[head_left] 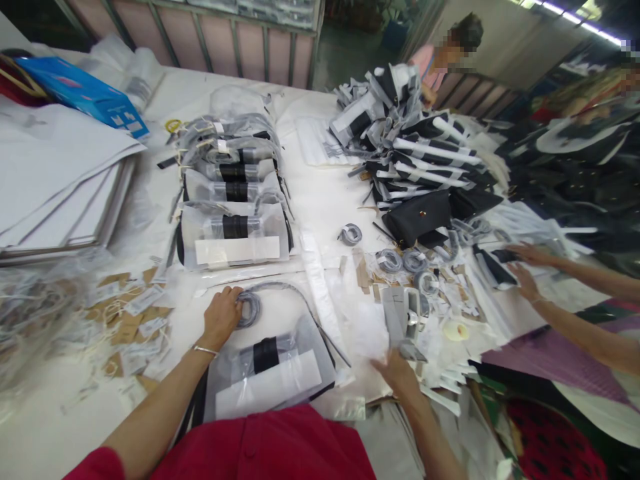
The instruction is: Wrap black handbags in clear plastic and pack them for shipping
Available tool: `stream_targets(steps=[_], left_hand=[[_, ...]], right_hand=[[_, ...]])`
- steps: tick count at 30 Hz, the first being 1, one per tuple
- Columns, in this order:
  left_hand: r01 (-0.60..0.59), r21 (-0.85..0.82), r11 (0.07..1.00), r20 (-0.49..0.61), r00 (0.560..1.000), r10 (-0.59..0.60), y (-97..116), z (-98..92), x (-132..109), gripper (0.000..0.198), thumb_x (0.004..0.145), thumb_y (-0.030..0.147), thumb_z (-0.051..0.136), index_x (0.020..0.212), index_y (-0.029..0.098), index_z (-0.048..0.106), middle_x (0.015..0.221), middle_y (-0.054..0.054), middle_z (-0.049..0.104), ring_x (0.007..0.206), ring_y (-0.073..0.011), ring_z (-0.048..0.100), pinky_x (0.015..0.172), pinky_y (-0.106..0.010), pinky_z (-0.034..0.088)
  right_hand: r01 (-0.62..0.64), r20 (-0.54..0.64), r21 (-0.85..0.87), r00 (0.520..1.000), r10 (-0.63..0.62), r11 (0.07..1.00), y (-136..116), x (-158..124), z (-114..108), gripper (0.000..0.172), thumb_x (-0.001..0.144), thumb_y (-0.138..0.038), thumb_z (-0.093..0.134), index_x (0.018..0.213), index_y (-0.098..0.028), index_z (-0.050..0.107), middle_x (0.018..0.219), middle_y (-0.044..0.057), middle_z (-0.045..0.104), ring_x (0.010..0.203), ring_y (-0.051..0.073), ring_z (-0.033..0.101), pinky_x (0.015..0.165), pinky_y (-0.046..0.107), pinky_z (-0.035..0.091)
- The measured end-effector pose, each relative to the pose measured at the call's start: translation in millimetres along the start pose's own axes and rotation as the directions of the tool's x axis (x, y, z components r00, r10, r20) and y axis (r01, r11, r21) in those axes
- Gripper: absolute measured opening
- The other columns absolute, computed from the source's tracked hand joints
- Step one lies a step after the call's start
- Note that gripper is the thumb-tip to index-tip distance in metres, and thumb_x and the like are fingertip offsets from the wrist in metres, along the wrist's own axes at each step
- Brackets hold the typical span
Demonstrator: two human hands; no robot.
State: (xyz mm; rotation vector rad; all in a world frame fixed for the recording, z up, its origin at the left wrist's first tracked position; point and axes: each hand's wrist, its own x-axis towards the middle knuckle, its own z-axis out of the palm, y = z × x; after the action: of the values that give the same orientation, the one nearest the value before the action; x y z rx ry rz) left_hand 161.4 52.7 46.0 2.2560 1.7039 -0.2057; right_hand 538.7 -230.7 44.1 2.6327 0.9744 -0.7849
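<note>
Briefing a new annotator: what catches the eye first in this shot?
The heap of black-and-white bags at upper right, and the neat row of plastic-wrapped bags at centre. Up close, the left hand lies on a grey strap coil just above one more wrapped bag. The right hand, blurred, is at some grey parts among paper scraps, and a co-worker's hands work at the right edge.

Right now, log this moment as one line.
left hand: gripping coiled strap | right hand: at gray packet, grip blurred | bagged purse: flat between hands
</note>
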Motion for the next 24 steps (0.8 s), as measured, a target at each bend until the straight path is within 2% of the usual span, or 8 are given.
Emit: stream_targets(steps=[3, 5, 8, 11, 14, 17, 21, 24], left_hand=[[0.007, -0.003, 1.0, -0.002, 1.0, -0.007, 0.7, -0.1, 0.3, 0.031, 0.09, 0.022, 0.042, 0.117, 0.022, 0.058, 0.112, -0.009, 0.06, 0.101, -0.0253, 0.056, 0.084, -0.035, 0.047], [0.011, 0.0, 1.0, 0.002, 1.0, -0.011, 1.3, -0.8, 0.5, 0.031, 0.09, 0.022, 0.042, 0.116, 0.021, 0.058, 0.111, -0.009, 0.06, 0.1, -0.0256, 0.056, 0.082, -0.035, 0.048], [0.01, 0.017, 1.0, 0.006, 1.0, -0.01, 2.0, -2.0, 0.7, 0.031, 0.09, 0.022, 0.042, 0.116, 0.021, 0.059, 0.11, -0.009, 0.06, 0.099, -0.0251, 0.057, 0.083, -0.034, 0.048], [-0.003, 0.03, 1.0, 0.0, 1.0, 0.003, 2.3, -2.5, 0.8, 0.031, 0.09, 0.021, 0.041, 0.115, 0.02, 0.059, 0.11, -0.008, 0.061, 0.098, -0.0244, 0.057, 0.085, -0.034, 0.047], [-0.001, 0.034, 0.999, -0.006, 1.0, 0.001, 2.2, -2.0, 0.9, 0.031, 0.09, 0.021, 0.041, 0.116, 0.02, 0.059, 0.111, -0.008, 0.06, 0.1, -0.025, 0.057, 0.085, -0.034, 0.047], [0.012, 0.036, 0.999, -0.01, 1.0, -0.011, 1.8, -0.6, 0.8, 0.031, 0.09, 0.021, 0.041, 0.116, 0.02, 0.059, 0.111, -0.009, 0.061, 0.1, -0.0256, 0.057, 0.084, -0.034, 0.047], [0.015, 0.022, 1.0, -0.006, 1.0, -0.015, 1.7, 1.3, 0.9, 0.031, 0.09, 0.02, 0.042, 0.116, 0.021, 0.059, 0.11, -0.008, 0.06, 0.1, -0.0253, 0.057, 0.085, -0.034, 0.047], [0.033, 0.005, 0.999, -0.003, 0.999, -0.033, 2.2, 1.7, 1.0, 0.031, 0.09, 0.021, 0.043, 0.116, 0.022, 0.059, 0.11, -0.008, 0.06, 0.101, -0.0251, 0.057, 0.084, -0.034, 0.047]], right_hand=[[-0.006, -0.043, 0.011, 0.999, 0.007, 1.0, 0.9, -3.2, 16.5, 0.027, 0.083, -0.043, 0.06, 0.101, -0.023, 0.056, 0.1, 0.012, 0.071, 0.098, 0.03, 0.069, 0.078, 0.035, 0.051], [0.007, -0.038, 0.055, 0.999, -0.004, 0.998, -4.5, 0.4, 12.9, 0.025, 0.082, -0.039, 0.06, 0.101, -0.024, 0.056, 0.096, 0.009, 0.071, 0.095, 0.027, 0.069, 0.078, 0.033, 0.051], [0.018, 0.103, 0.136, 0.994, -0.032, 0.99, -13.7, 12.6, -12.7, 0.025, 0.076, -0.035, 0.066, 0.095, -0.021, 0.059, 0.085, 0.006, 0.071, 0.081, 0.023, 0.07, 0.069, 0.03, 0.051], [0.019, 0.239, 0.116, 0.97, -0.046, 0.993, -23.0, 35.6, -56.7, 0.016, 0.077, -0.033, 0.065, 0.08, -0.018, 0.062, 0.069, 0.004, 0.068, 0.062, 0.019, 0.066, 0.058, 0.027, 0.047], [0.084, 0.075, -0.007, 0.994, -0.083, 0.996, -39.7, 71.1, -101.1, 0.02, 0.085, -0.027, 0.053, 0.072, -0.017, 0.064, 0.061, 0.007, 0.066, 0.064, 0.019, 0.066, 0.063, 0.027, 0.046], [0.11, -0.065, -0.058, 0.991, -0.113, 0.992, -63.9, 109.8, -123.6, 0.019, 0.086, -0.021, 0.048, 0.087, -0.015, 0.066, 0.077, 0.012, 0.07, 0.081, 0.022, 0.068, 0.072, 0.028, 0.045], [0.094, -0.107, -0.089, 0.989, -0.104, 0.992, -89.2, 143.0, -115.4, 0.029, 0.077, -0.015, 0.057, 0.105, -0.011, 0.063, 0.096, 0.019, 0.069, 0.093, 0.026, 0.067, 0.074, 0.029, 0.045], [0.069, -0.108, -0.094, 0.991, -0.079, 0.993, -93.1, 151.9, -102.5, 0.037, 0.073, -0.011, 0.058, 0.11, -0.01, 0.061, 0.096, 0.019, 0.07, 0.09, 0.026, 0.068, 0.068, 0.029, 0.045]])
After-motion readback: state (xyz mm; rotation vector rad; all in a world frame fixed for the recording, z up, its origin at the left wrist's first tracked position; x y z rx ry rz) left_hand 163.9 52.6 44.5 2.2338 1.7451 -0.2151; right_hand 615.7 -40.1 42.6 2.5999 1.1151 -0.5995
